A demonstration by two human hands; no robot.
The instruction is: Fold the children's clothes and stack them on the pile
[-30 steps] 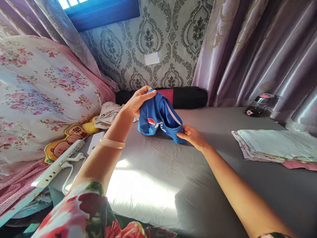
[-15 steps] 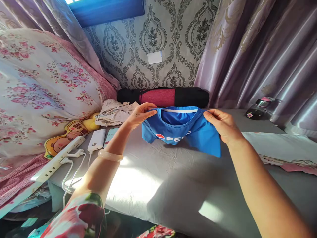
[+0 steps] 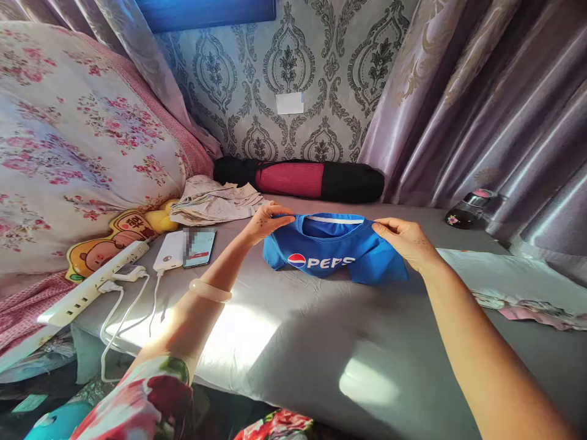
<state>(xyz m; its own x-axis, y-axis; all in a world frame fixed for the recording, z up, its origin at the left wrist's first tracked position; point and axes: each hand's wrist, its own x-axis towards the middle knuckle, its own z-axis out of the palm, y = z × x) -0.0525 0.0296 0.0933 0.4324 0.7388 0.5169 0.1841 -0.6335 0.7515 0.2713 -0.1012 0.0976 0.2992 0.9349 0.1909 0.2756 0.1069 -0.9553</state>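
Note:
A blue T-shirt (image 3: pixel 330 250) with a white "PEPS" print and a round red, white and blue logo is stretched between my hands over the grey sheet. My left hand (image 3: pixel 269 223), below a pale bangle on the forearm, pinches the shirt near the left shoulder by the neckline. On the other side my right hand (image 3: pixel 403 240) pinches the right shoulder between thumb and fingers. The neck opening faces up, with a white band inside its back edge. The shirt's lower part hangs in folds and is partly hidden behind the front.
At left lie a power strip (image 3: pixel 94 284) with cords, a white power bank (image 3: pixel 169 252) and a phone (image 3: pixel 202 247). Folded cloth (image 3: pixel 215 205) and a black-and-red roll (image 3: pixel 298 179) lie behind. Folded fabric (image 3: pixel 518 278) and a dark bottle (image 3: pixel 470 209) are at right.
Both hands have lowered the T-shirt slightly toward the sheet, and more of its front print shows. The head view has shifted a little. Both grips stay on the shoulders.

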